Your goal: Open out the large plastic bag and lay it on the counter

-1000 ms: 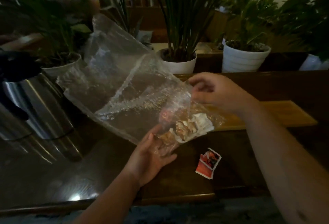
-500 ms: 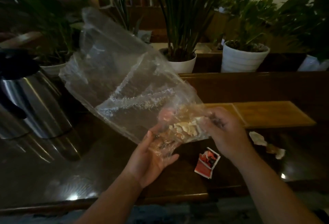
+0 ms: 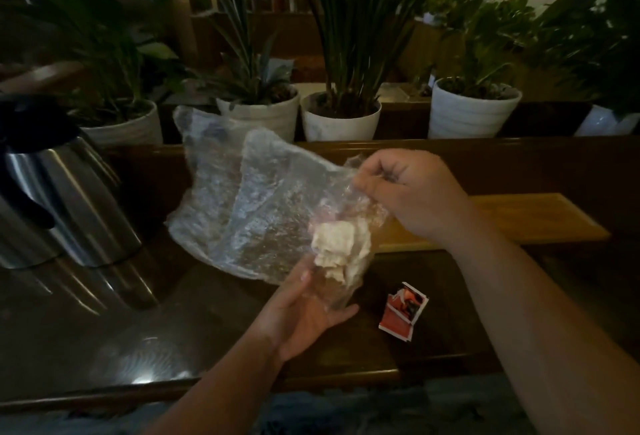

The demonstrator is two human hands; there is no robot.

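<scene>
Nearest the camera, the left hand (image 3: 304, 313) is cupped palm-up under the low corner of the bag (image 3: 249, 206). Its fingers curl round the plastic there, evidently to bear the weight of the scraps (image 3: 334, 247), a pale crumpled clump that has settled into that corner. Whether the scraps are paper or food cannot be told in this light.

Just right of that hand, a torn red wrapper (image 3: 403, 311) lies flat on the dark surface (image 3: 173, 330), apart from both hands.

Higher up, the right hand (image 3: 412, 192) is closed in a pinch on the bag's upper right edge, its fingers curled tight. It appears to be holding the bag up, so the clear film hangs slack and crumpled between the two grips, off the surface.

Beyond the right wrist, a light wooden board (image 3: 519, 220) lies on the surface. At far left stand steel flasks (image 3: 65, 199) with black tops, reflected in the polished wood.

Furthest back, a row of white pots (image 3: 474, 112) with leafy plants stands behind a wooden ledge.
</scene>
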